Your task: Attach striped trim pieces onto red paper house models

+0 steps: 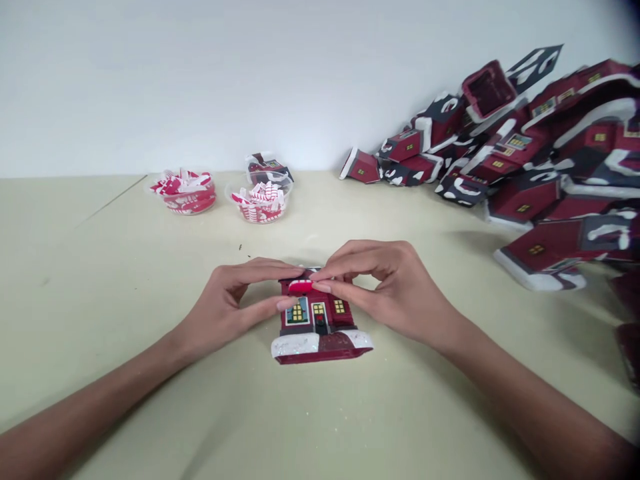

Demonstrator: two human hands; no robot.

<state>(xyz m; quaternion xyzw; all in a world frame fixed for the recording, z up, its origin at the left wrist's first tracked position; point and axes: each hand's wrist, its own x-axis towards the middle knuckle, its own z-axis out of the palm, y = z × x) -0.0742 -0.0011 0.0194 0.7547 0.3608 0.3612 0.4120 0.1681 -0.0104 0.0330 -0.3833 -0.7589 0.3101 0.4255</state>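
Note:
A small dark-red model house (327, 310) lies on the table, its white snowy base toward me and its windows and door facing up. My left hand (235, 293) grips its left side, fingers along the roof end and thumb by the blue-framed window. Between the thumb and fingertips of my right hand (383, 280) is a small red piece with a white striped edge (301, 287). That piece lies against the house front, above the windows. The right fingers hide its right end and part of the roof.
Two clear plastic tubs (190, 203) (263, 215) of red-and-white pieces stand at the back. Another model house (270, 167) lies behind the right tub. On the right is a large heap of similar houses (530, 153). A pale wall (200, 80) rises behind the table.

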